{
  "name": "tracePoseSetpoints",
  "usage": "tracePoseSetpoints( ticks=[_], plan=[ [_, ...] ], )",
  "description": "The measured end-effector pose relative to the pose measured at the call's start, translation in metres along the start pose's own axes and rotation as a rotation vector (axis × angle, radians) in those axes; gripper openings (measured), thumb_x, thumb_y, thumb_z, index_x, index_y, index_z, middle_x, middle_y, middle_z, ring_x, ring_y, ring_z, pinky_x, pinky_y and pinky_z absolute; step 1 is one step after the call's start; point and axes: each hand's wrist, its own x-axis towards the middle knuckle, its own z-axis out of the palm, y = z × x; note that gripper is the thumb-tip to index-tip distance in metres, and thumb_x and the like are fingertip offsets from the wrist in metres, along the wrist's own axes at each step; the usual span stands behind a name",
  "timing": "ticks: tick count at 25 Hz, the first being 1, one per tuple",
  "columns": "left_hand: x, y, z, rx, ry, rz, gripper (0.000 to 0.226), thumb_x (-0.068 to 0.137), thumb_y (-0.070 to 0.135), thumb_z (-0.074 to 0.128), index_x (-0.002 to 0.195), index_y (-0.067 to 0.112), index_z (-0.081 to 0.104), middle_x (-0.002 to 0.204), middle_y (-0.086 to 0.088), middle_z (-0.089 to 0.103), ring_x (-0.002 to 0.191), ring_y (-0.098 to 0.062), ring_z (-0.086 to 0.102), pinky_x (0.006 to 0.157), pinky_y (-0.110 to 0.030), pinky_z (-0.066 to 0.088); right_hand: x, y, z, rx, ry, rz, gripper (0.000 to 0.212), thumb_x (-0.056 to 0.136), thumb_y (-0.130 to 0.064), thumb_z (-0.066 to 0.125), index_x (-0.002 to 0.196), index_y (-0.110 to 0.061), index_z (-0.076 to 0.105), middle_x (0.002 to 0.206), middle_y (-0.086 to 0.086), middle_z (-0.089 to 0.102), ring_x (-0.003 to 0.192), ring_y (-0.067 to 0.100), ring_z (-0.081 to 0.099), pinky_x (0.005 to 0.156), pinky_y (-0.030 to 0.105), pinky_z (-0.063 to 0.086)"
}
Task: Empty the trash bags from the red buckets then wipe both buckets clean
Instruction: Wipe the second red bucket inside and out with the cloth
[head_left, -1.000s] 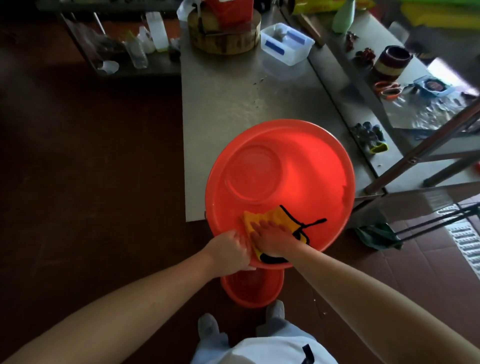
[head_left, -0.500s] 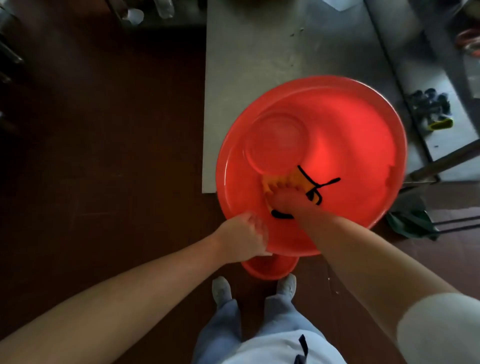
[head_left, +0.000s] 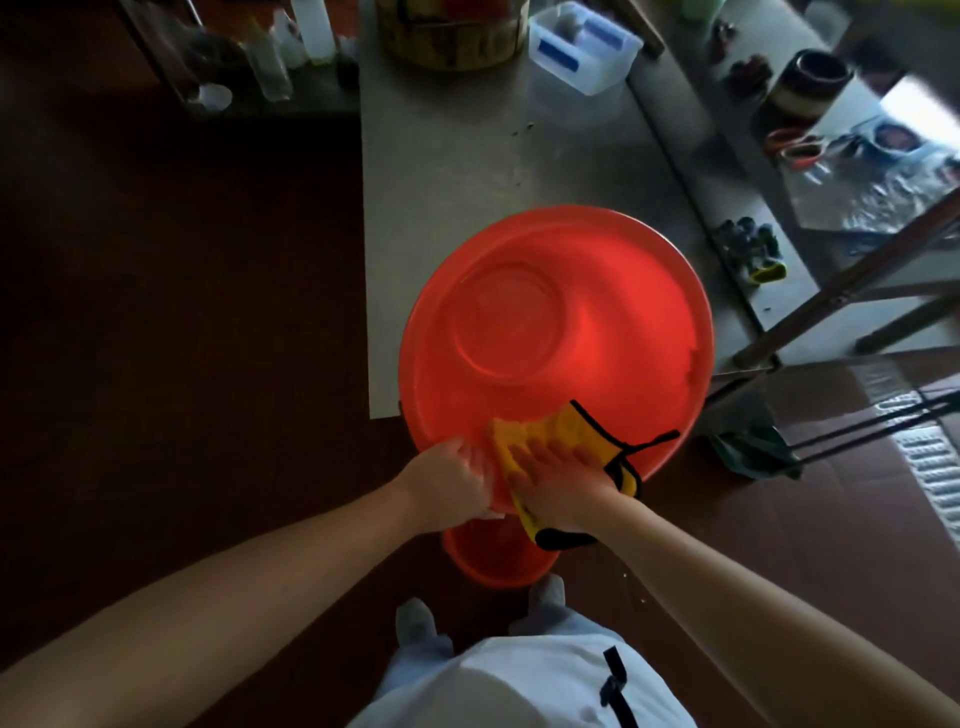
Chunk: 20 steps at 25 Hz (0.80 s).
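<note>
At frame centre the big red bucket (head_left: 556, 332) overlaps the table (head_left: 467, 156) edge, its near rim clenched in the left hand (head_left: 449, 483), while the right hand (head_left: 563, 480) presses a yellow cloth (head_left: 550, 431) flat-fingered inside (a second red bucket (head_left: 493, 556) below is mostly hidden).

A dark reddish-brown tiled floor (head_left: 182, 364) lies in dim light. A grey stainless-steel table (head_left: 467, 156) stands on it, with a grey metal bench (head_left: 727, 197) just beside it on the right. A pale slatted drain grate (head_left: 935, 467) sits at far right.
</note>
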Motion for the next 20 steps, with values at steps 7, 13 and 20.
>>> tracePoseSetpoints(
  ticks=[7,13,20],
  plan=[
    [-0.010,0.011,0.018,-0.022,0.028,0.021,0.065,0.099,0.063,0.030,0.088,0.015,0.073,0.087,-0.006,0.073,0.078,-0.023,0.069,0.077,-0.033,0.055,0.060,0.002,-0.007,0.101,-0.004,0.034,0.059,0.105,-0.052,0.014,0.161,-0.031,0.009,0.169,0.000,0.006,0.155,0.027,0.007,0.121,0.052,0.008],
    [-0.004,0.020,0.021,-0.020,0.067,-0.072,0.072,0.100,0.063,0.023,0.090,0.012,0.073,0.088,-0.007,0.074,0.079,-0.022,0.070,0.081,-0.033,0.055,0.134,0.017,-0.028,0.085,-0.057,0.061,0.060,0.106,-0.052,0.017,0.161,-0.029,0.012,0.169,0.002,0.006,0.155,0.030,0.005,0.122,0.054,0.005],
    [0.013,0.003,0.009,0.024,0.056,-0.053,0.058,0.095,0.065,0.044,0.076,0.017,0.070,0.070,0.000,0.068,0.061,-0.018,0.062,0.066,-0.028,0.053,0.112,0.019,-0.057,0.129,-0.146,0.025,0.073,0.098,-0.071,0.020,0.161,-0.034,0.015,0.169,0.002,0.009,0.155,0.028,0.010,0.123,0.053,0.007]
  ],
)
